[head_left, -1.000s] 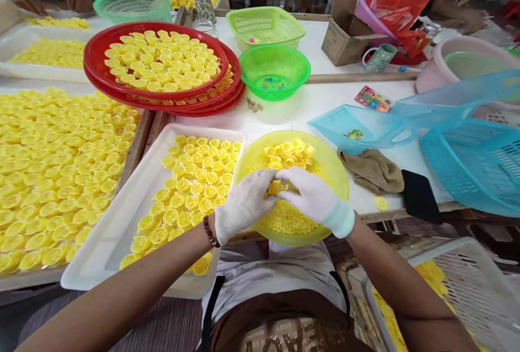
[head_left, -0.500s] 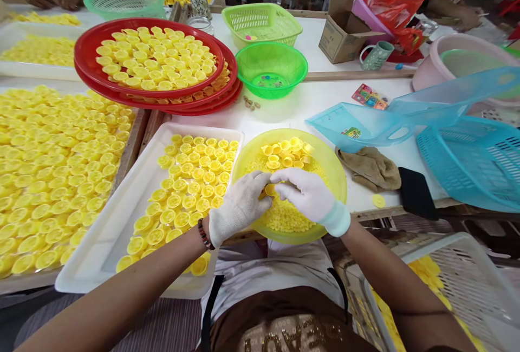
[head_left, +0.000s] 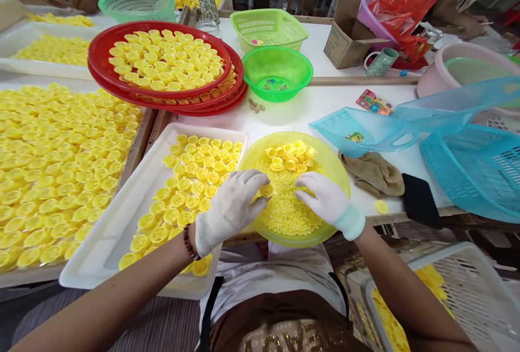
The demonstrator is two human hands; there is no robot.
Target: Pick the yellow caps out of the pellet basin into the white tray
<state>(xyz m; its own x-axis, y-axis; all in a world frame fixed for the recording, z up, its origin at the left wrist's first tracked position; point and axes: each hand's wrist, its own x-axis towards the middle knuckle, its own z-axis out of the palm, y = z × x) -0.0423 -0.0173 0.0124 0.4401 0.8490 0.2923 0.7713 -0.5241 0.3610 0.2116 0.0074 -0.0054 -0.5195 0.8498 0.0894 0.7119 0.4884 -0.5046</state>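
My left hand (head_left: 238, 200), in a white knit glove, pinches a small yellow plastic cup (head_left: 265, 191) at the left side of a yellow bowl (head_left: 252, 158). My right hand (head_left: 325, 195), gloved in white with a pale green cuff, hovers over the bowl's right half. Its fingers are apart and nothing shows in them. Small yellow pellets (head_left: 290, 214) fill the bowl, and a cluster of yellow cups (head_left: 291, 156) lies on them at the far side. Left of the bowl, a white tray (head_left: 101, 238) bears rows of similar cups with segmented insides.
Red trays (head_left: 95, 65) of yellow cups are stacked behind the white tray. A green bowl (head_left: 303, 78) stands beyond the yellow bowl. On the right are a blue scoop (head_left: 349, 124), a brown cloth (head_left: 371, 173), a black flat object (head_left: 420, 200) and a blue basket (head_left: 459, 162). Co-workers sit opposite.
My hands, close together over the bowl before, have drawn apart. The left moved left toward the white tray with the cup; the right moved right and opened. The view shifted slightly.
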